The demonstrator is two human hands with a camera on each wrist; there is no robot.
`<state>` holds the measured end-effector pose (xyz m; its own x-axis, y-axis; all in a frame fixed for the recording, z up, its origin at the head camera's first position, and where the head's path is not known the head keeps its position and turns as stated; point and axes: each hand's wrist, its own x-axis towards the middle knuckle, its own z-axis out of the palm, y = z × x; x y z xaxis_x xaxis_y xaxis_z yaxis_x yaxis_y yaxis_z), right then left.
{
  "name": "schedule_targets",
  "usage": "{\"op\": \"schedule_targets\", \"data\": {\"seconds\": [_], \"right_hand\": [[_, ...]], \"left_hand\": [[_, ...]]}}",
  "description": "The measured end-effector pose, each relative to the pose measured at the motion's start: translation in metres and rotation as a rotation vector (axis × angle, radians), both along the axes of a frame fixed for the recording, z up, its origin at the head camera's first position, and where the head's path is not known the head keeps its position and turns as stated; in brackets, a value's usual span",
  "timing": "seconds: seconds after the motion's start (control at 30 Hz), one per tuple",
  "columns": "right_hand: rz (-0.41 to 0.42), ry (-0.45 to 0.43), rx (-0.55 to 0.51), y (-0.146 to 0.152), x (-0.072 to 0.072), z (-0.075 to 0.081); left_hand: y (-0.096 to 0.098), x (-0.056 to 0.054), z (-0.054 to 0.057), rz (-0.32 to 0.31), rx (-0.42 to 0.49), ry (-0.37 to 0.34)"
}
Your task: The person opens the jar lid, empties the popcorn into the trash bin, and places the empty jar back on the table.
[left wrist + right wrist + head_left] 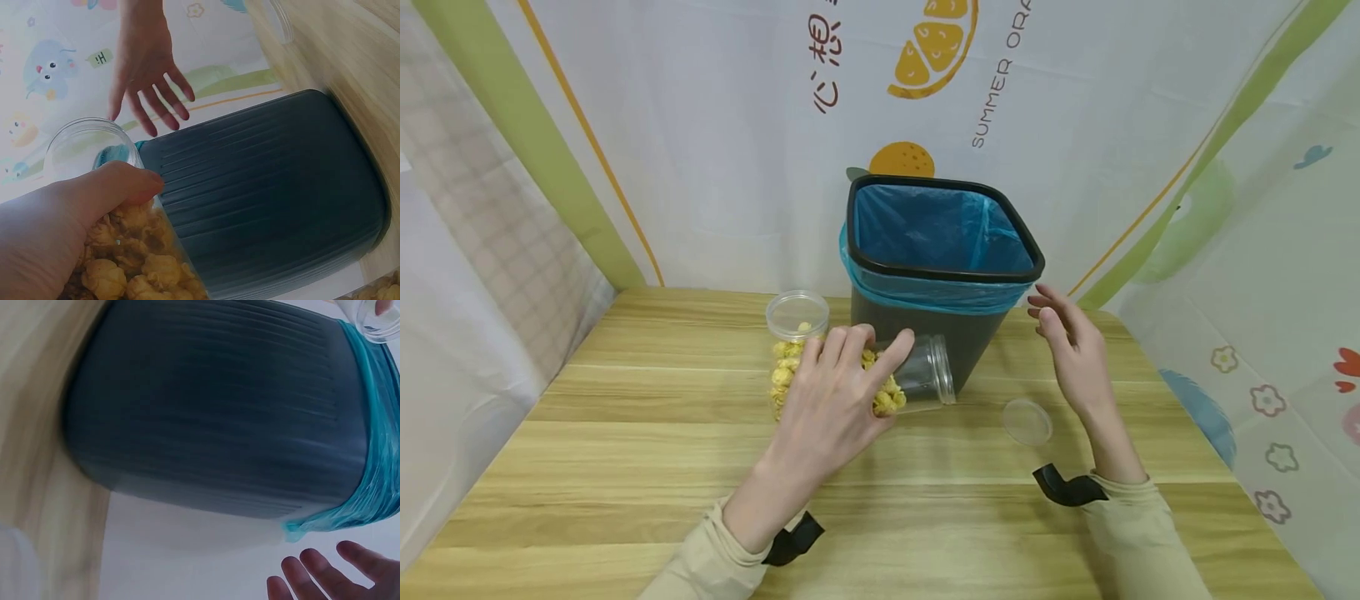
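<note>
My left hand grips a clear plastic jar of yellow popcorn, tipped on its side with its uncovered mouth toward the right. The held jar is in front of a dark bin, below its rim. A blue bag lines the bin and folds over its edge. Fingers spread and relaxed, my right hand is beside the bin's right side, holding nothing. A second clear jar with popcorn stands left of the bin, partly hidden behind my left hand.
A round clear lid lies flat on the wooden table, to the right of the bin's base. Printed white curtains hang close behind the bin and along both sides of the table.
</note>
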<state>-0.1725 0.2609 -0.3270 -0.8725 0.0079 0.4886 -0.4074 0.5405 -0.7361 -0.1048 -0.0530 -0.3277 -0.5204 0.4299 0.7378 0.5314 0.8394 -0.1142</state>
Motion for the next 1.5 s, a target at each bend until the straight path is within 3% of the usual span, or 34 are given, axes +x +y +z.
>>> {"op": "schedule_targets", "data": {"seconds": [0.53, 1.03, 1.23, 1.5], "right_hand": [[-0.036, 0.008, -0.143, -0.023, -0.001, 0.029], [-0.017, -0.096, -0.390, -0.042, -0.004, 0.039], [-0.011, -0.116, -0.418, -0.044, -0.005, 0.043], [0.021, -0.121, -0.363, -0.046, -0.008, 0.043]], "left_hand": [[0.000, -0.001, 0.000, 0.001, 0.010, 0.011], [-0.001, 0.000, 0.000, 0.023, -0.012, 0.002], [0.000, 0.000, 0.000, 0.026, -0.019, -0.007], [0.000, 0.000, -0.001, 0.026, -0.010, -0.010]]}}
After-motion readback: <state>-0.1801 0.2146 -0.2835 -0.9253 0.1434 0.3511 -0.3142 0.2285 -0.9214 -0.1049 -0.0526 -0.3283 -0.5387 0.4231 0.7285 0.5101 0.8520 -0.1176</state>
